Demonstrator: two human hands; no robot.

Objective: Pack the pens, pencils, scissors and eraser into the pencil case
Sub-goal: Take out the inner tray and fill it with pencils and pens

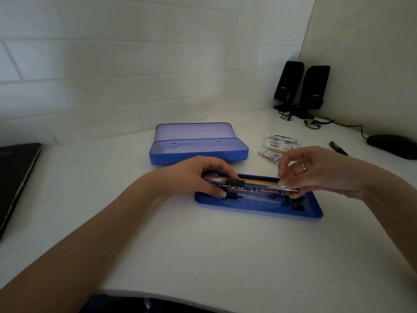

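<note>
A blue inner tray (pixel 259 210) lies on the white desk with several pens and pencils across it, among them a yellow pencil (pixel 259 180) and a patterned pencil (pixel 266 190). My left hand (pixel 200 175) grips the left ends of a bundle of pens (pixel 234 183) over the tray. My right hand (pixel 316 172) pinches the right end of the same bundle. Behind the tray stands the blue pencil case (pixel 198 152), its lid open and nothing visible inside. A black marker (pixel 338 148) lies at the far right.
Packets of pencil leads (pixel 278 146) sit right of the case. A black mouse (pixel 392 145) and two black speakers (pixel 302 86) with cables fill the back right corner. A dark laptop (pixel 15 177) lies at the left edge.
</note>
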